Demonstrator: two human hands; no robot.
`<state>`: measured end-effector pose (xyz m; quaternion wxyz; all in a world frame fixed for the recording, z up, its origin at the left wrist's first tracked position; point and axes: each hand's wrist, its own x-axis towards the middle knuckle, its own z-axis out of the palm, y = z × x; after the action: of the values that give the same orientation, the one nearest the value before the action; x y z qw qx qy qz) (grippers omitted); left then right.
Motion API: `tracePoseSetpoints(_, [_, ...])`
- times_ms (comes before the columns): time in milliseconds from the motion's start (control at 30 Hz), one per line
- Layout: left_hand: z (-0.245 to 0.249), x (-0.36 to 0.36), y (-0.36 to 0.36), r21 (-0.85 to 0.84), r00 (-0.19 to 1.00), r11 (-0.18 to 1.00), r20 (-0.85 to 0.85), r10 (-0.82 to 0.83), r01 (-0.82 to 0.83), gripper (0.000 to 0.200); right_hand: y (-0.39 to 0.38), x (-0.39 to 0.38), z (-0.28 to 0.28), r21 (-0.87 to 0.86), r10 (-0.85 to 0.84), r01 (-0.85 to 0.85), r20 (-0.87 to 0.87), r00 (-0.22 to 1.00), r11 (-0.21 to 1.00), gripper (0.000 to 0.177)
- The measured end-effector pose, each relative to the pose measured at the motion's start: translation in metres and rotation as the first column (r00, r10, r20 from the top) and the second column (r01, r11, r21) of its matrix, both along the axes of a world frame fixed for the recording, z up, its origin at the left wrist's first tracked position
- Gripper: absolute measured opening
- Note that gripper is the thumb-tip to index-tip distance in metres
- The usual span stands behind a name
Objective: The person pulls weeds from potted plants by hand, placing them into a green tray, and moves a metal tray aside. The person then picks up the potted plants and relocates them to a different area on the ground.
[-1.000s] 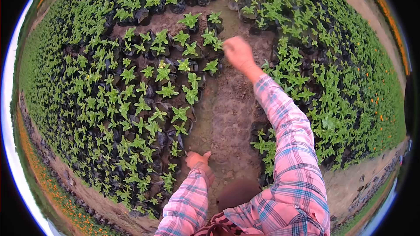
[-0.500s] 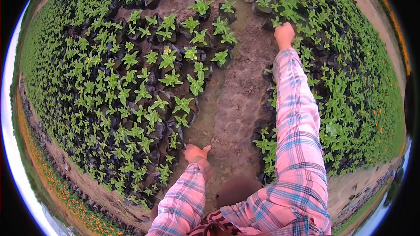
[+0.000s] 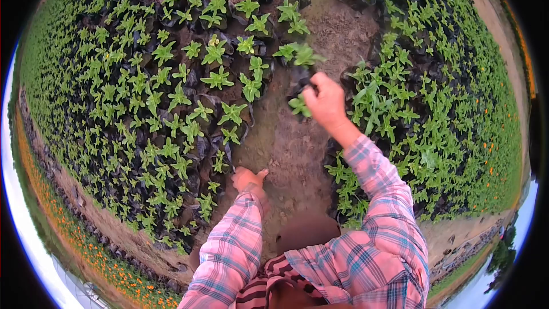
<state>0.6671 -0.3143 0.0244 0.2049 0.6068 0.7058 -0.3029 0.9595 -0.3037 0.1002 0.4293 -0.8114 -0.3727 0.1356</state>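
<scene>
My right hand is closed on seedlings in black plastic bags, held over the soil path. One leafy seedling sticks out beyond my fingers, with a black bag below it; both are blurred by motion. More green leaves show beside my wrist. At the near right edge of the left plant bed, my left hand is low by the bagged seedlings. Its thumb stands apart, pointing right; the other fingertips are partly hidden, and I see nothing held.
Dense rows of bagged seedlings fill the left bed and the right bed. Between them runs a damp soil path. A dark rounded shape lies close to my body. Orange flowers line the far left edge.
My right hand has come from the right bed, left and nearer over the path, now carrying bagged seedlings. My left hand stays almost in place as the view shifts slightly.
</scene>
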Motion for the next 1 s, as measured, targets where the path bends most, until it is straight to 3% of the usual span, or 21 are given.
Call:
tracePoseSetpoints(100, [-0.001, -0.003, -0.001, -0.023, 1.0, 1.0, -0.017, -0.005, 0.005, 0.093, 0.009, -0.023, -0.036, -0.038, 0.167, -0.164, 0.108, 0.98, 0.986, 0.011])
tracePoseSetpoints(200, [-0.004, 0.002, 0.003, 0.005, 1.0, 1.0, 0.019, -0.024, 0.024, 0.093, 0.009, -0.009, -0.052, -0.135, 0.32, -0.325, -0.058, 0.946, 0.936, 0.021])
tracePoseSetpoints(233, [0.002, 0.004, 0.004, 0.0, 1.0, 1.0, 0.007, -0.021, 0.021, 0.092, 0.013, 0.006, -0.026, -0.17, 0.211, -0.245, -0.195, 0.958, 0.954, 0.025])
tracePoseSetpoints(267, [0.006, 0.004, 0.002, -0.009, 1.0, 1.0, -0.008, -0.016, 0.016, 0.092, 0.017, 0.026, -0.024, -0.069, 0.089, -0.099, -0.141, 0.986, 0.993, 0.023])
tracePoseSetpoints(300, [0.006, 0.004, 0.001, -0.011, 1.0, 1.0, 0.001, -0.014, 0.014, 0.092, 0.023, 0.056, -0.032, 0.051, -0.037, 0.052, -0.267, 0.963, 0.997, 0.02])
tracePoseSetpoints(367, [0.006, 0.004, 0.002, -0.015, 1.0, 1.0, -0.006, -0.002, 0.002, 0.09, 0.039, 0.122, -0.02, 0.051, -0.167, 0.159, 0.252, 0.953, 0.986, 0.018])
tracePoseSetpoints(467, [0.008, 0.004, 0.001, -0.019, 1.0, 1.0, 0.015, 0.017, -0.017, 0.09, 0.066, 0.209, -0.042, -0.159, -0.168, 0.277, 0.489, 0.856, 0.947, 0.047])
tracePoseSetpoints(500, [0.005, 0.003, 0.002, 0.006, 0.999, 1.0, 0.027, 0.019, -0.019, 0.09, 0.073, 0.229, -0.051, -0.242, -0.108, 0.27, 0.526, 0.844, 0.932, 0.051])
tracePoseSetpoints(567, [0.001, 0.0, 0.0, -0.009, 1.0, 0.999, 0.0, -0.031, 0.031, 0.091, 0.084, 0.268, -0.081, -0.384, -0.004, 0.174, 0.404, 0.915, 0.907, 0.041])
tracePoseSetpoints(600, [0.001, -0.001, 0.001, 0.014, 0.999, 0.999, 0.001, -0.035, 0.035, 0.091, 0.091, 0.266, -0.08, -0.363, -0.016, 0.178, 0.406, 0.914, 0.915, 0.041])
tracePoseSetpoints(733, [0.008, 0.004, 0.004, -0.045, 1.0, 0.999, -0.004, 0.005, -0.005, 0.094, 0.097, 0.248, -0.086, -0.278, -0.081, 0.285, 0.57, 0.818, 0.917, 0.011])
tracePoseSetpoints(800, [0.009, 0.001, 0.003, -0.06, 1.0, 0.998, -0.002, 0.011, -0.012, 0.094, 0.093, 0.232, -0.091, -0.231, -0.063, 0.247, 0.598, 0.799, 0.941, 0.009])
tracePoseSetpoints(867, [0.002, 0.0, 0.002, -0.041, 1.0, 0.999, -0.006, -0.026, 0.025, 0.097, 0.089, 0.213, -0.077, -0.151, -0.153, 0.294, 0.589, 0.794, 0.944, 0.01])
tracePoseSetpoints(900, [0.005, 0.005, 0.004, -0.048, 0.999, 0.998, 0.013, -0.041, 0.042, 0.097, 0.08, 0.205, -0.068, -0.055, -0.193, 0.258, 0.518, 0.833, 0.965, 0.01])
tracePoseSetpoints(933, [0.01, 0.007, 0.006, -0.061, 1.0, 0.998, 0.01, -0.015, 0.016, 0.097, 0.069, 0.198, -0.067, -0.052, -0.233, 0.261, 0.307, 0.923, 0.964, 0.011])
tracePoseSetpoints(967, [0.015, 0.007, 0.006, -0.076, 1.0, 0.997, -0.001, 0.017, -0.017, 0.098, 0.057, 0.176, -0.035, -0.12, -0.266, 0.26, -0.034, 0.963, 0.958, 0.01])
tracePoseSetpoints(1000, [0.017, 0.008, 0.006, -0.066, 1.0, 0.998, -0.009, 0.014, -0.015, 0.097, 0.043, 0.159, -0.021, -0.132, -0.248, 0.227, -0.175, 0.953, 0.965, 0.009])
